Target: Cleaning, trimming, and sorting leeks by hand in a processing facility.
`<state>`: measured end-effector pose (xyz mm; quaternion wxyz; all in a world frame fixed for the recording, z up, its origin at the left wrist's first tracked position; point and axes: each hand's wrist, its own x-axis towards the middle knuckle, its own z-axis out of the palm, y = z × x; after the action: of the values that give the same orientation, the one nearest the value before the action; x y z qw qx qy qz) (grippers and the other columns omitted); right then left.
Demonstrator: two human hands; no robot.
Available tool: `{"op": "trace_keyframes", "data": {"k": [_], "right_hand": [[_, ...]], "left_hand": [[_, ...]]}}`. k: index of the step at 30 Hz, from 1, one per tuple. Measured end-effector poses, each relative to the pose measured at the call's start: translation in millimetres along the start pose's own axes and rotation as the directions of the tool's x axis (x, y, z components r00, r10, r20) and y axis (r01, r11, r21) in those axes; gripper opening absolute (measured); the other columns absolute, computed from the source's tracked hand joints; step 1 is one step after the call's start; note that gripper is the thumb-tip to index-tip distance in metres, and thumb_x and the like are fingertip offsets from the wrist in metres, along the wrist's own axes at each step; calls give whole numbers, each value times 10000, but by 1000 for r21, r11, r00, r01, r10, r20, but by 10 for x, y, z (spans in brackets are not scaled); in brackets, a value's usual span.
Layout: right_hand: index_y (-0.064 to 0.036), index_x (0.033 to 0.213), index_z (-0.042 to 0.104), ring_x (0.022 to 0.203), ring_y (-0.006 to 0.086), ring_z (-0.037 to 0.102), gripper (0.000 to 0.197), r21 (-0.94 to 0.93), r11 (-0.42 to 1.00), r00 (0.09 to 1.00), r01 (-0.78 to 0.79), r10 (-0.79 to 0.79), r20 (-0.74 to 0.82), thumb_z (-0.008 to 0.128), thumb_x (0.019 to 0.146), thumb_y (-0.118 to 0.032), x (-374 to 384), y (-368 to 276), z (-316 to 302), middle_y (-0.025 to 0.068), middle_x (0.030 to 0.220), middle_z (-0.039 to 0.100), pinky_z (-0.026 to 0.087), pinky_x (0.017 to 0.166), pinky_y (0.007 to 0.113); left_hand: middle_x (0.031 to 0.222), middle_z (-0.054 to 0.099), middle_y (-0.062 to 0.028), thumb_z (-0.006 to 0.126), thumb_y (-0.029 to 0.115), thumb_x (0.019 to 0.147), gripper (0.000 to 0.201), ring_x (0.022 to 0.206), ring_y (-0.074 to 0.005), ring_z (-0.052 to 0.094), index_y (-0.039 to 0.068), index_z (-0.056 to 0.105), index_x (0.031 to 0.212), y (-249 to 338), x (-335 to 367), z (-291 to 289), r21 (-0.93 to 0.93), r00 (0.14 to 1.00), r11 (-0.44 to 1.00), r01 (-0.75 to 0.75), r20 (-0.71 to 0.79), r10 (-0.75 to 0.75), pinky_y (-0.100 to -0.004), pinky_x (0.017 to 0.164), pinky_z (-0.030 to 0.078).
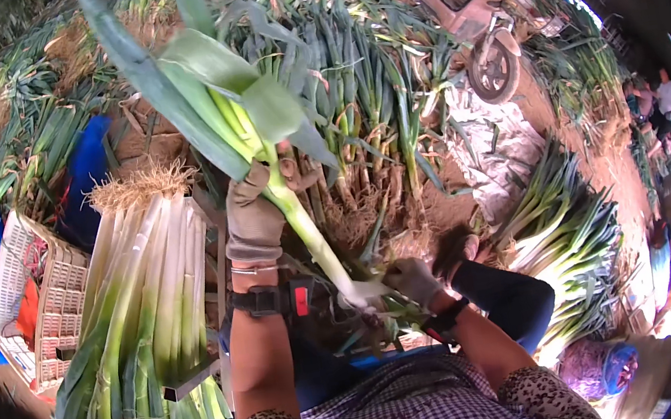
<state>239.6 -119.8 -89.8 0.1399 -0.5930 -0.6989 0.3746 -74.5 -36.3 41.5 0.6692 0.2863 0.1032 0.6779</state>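
My left hand (256, 215), in a tan work glove, is wrapped round a leek (299, 219) at the base of its leaves. The stalk slants down to the right, with its broad green leaves (212, 97) fanning up and away. My gloved right hand (410, 281) is beside the leek's pale lower end, fingers closed. A thin whitish piece lies between that end and my fingers; blur hides whether it is peeled skin or a blade. On my left, a bundle of trimmed-looking leeks (148, 300) rests on a metal frame (196, 379), roots pointing away from me.
A pale plastic crate (58, 315) stands at the left, with blue cloth (88, 174) behind it. Piled leeks (349, 76) stretch across the far side. More leeks (560, 244) lie at the right. A whitish sheet (497, 149) and a scooter (468, 22) are beyond.
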Motion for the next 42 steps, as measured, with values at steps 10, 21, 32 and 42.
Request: {"op": "trace_keyframes", "data": {"k": [10,21,32,42], "right_hand": [[-45,1310,609,1015,132,640,581,518,798,948,307,-207,-243,910,817,-111,401,-1299,-10,56,1133,687,537,918,288],[-57,959,666,833,118,641,240,310,849,884,428,-323,-338,847,824,23,358,-1227,-130,21,942,685,543,781,281],[-69,977,735,913,273,725,85,469,157,273,869,-943,-190,774,908,-99,-601,-2839,-859,115,1009,736,567,827,419],[-81,1010,727,856,261,708,92,580,-304,47,756,-858,-512,743,938,-137,-966,-3450,-1007,97,992,719,548,753,405]], "left_hand": [[1173,686,-120,737,164,984,460,1071,-276,664,-25,588,1376,-111,10,-105,-44,988,992,-115,-113,109,-519,1076,510],[1178,696,-122,670,31,1015,324,1032,-301,705,-6,621,1333,-152,-56,-49,76,950,997,-30,-307,52,-566,984,595],[1146,706,-121,694,-20,913,411,975,-271,716,-13,627,1318,-316,4,-169,212,895,977,-21,-431,113,-409,858,616],[1175,679,-53,696,52,988,364,1030,-223,666,62,639,1347,-496,18,-457,190,900,979,69,-435,20,-561,947,606]]}}
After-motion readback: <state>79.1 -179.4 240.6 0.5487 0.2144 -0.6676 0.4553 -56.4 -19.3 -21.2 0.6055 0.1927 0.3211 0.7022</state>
